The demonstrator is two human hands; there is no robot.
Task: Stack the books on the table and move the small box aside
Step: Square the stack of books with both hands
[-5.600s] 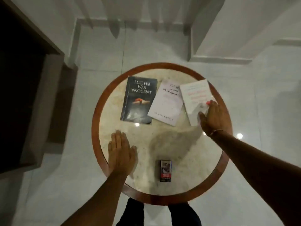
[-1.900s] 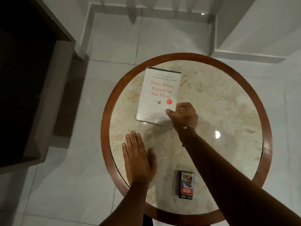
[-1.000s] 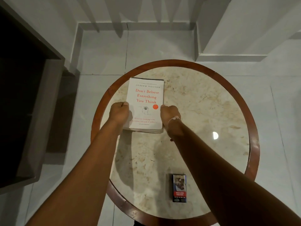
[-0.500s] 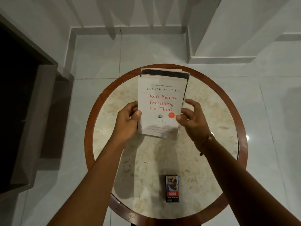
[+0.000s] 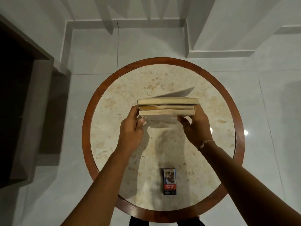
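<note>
**Three books gripped edge-on above a round table**

Left hand (image 5: 132, 128) clamped on the left end of the stack of books (image 5: 167, 106), thumb pressed against the lowest page block, remaining fingers tucked behind and out of sight. Right hand (image 5: 196, 128) clamped on the right end, fingers curled under the bottom book; thin cord bracelet (image 5: 206, 142) around that wrist. Stack held tipped up between both hands, three pale page edges facing the camera, one above another and roughly flush at left and right. Topmost cover, or perhaps a loose page, lifting away at the far right as a grey blur; hard to tell which. Lower edge of the stack possibly clear of the tabletop, a shadow lying directly beneath it, though contact not certain from this angle.

Small box (image 5: 169, 181) flat on the table (image 5: 104, 160), near the closest rim, well apart from the books and between the two forearms. Dark printed face up, red band toward its near end.

Marble top bare to the left and right of the hands and across the far half behind the stack. Raised brown wooden rim circling the whole top. Pale tiled floor (image 5: 91, 66) all around; dark furniture (image 5: 19, 95) at left, white wall base (image 5: 219, 53) at the far right.
</note>
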